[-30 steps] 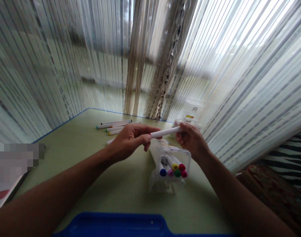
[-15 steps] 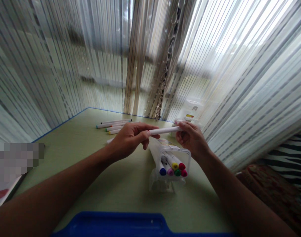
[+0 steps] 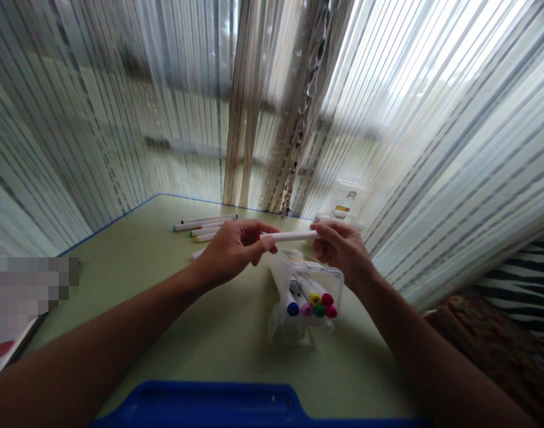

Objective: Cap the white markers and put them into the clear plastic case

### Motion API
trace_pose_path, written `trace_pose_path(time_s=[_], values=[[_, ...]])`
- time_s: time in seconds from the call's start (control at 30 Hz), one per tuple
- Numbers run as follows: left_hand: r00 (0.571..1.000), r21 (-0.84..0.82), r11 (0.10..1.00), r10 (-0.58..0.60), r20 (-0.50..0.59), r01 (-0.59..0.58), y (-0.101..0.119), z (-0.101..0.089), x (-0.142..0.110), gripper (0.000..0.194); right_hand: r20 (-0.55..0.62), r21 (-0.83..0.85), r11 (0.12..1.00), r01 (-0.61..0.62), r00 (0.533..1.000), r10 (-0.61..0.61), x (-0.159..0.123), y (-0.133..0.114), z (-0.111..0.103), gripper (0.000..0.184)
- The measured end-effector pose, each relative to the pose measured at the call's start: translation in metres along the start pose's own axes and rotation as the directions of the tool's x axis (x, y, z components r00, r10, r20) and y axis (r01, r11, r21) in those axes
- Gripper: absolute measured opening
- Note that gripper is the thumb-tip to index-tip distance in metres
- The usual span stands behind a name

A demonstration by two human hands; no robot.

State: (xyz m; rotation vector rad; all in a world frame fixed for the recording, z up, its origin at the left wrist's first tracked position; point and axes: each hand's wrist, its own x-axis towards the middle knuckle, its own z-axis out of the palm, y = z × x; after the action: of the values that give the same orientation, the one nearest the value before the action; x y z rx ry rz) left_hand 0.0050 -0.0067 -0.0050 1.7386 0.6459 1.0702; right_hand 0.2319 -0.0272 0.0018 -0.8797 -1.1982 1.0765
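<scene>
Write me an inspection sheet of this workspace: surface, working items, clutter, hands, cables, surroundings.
Surface: green table with blue edging; blue trough at the near side.
Working items: white marker held above the table; clear box on its side, open end toward the wearer, holding capped markers.
Clutter: loose markers beyond the left hand; clear case behind the right hand; pixelated item at far left, not identifiable.
Hands: left hand grips the marker's red end, right hand the other.
Cables: nothing seen.
Surroundings: striped curtain behind the table; zebra-striped fabric at right.
</scene>
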Motion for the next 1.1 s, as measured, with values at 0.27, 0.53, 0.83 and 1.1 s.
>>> trace_pose_path(time_s=[0.27, 0.53, 0.83, 1.1], values=[[0.997, 0.119, 0.992, -0.032, -0.064, 0.039, 0.0021, -0.0012, -0.0008, 0.031, 0.075, 0.024, 0.999, -0.027, 0.997, 0.025, -0.0028, 0.0011, -0.0006, 0.027], [0.998, 0.177, 0.984, -0.006, -0.069, 0.019, 0.0019, -0.0012, -0.0006, 0.031, 0.07, 0.0, 1.0, -0.017, 0.997, 0.017, -0.0028, 0.0012, -0.0019, 0.024], [0.998, 0.117, 0.992, -0.044, -0.053, 0.05, 0.0014, -0.0023, -0.0008, 0.033, 0.03, 0.035, 0.999, 0.015, 0.999, -0.016, -0.0001, 0.0012, -0.0015, 0.022], [0.996, 0.073, 0.995, -0.056, -0.076, 0.061, 0.0044, -0.0015, -0.0012, 0.031, -0.012, 0.05, 0.998, 0.029, 1.0, -0.029, 0.0016, -0.0015, -0.0006, 0.023]])
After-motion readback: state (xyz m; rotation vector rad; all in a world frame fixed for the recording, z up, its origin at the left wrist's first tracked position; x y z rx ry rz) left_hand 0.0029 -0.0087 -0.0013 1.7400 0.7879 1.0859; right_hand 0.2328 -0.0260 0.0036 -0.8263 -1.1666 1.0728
